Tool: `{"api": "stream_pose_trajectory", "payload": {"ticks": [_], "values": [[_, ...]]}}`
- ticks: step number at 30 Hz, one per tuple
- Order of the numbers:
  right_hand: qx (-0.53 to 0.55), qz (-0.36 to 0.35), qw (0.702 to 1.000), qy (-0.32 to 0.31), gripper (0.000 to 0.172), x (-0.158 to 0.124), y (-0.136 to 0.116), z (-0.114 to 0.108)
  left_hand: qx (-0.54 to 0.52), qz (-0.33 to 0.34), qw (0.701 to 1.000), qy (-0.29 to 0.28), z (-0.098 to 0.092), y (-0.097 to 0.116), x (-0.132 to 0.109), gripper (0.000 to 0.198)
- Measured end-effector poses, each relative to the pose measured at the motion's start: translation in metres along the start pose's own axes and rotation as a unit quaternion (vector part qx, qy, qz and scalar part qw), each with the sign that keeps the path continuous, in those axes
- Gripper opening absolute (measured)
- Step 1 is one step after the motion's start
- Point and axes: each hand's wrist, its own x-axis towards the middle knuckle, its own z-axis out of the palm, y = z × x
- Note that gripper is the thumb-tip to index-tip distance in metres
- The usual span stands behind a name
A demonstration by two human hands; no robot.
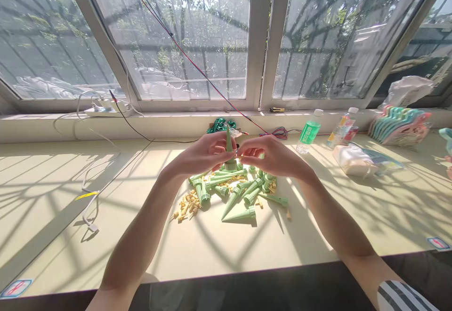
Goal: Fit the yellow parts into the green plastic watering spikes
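Observation:
My left hand [206,153] is closed round a green plastic cone [229,147] that stands point up above the pile. My right hand [270,156] is pinched just to its right, fingertips close to the cone; what it holds is too small to make out. Below both hands lies a heap of several green cones [235,193] on the pale table [52,198]. Small tan plugs [187,205] are scattered at the heap's left side.
Along the window sill run a white power strip [106,108], white and black cables [92,160] and a red wire [197,68]. Two bottles [310,131] stand at the back right, beside a white bag [356,160] and a stack of pastel items [397,123].

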Motion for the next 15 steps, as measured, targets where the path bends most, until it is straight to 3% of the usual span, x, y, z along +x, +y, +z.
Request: {"api": "stream_pose_trajectory", "payload": {"ticks": [15], "values": [[-0.013, -0.003, 1.0, 0.025, 0.014, 0.0022, 0.0068, 0.0043, -0.008, -0.003, 1.0, -0.008, -0.0002, -0.0005, 0.001, 0.035]]}}
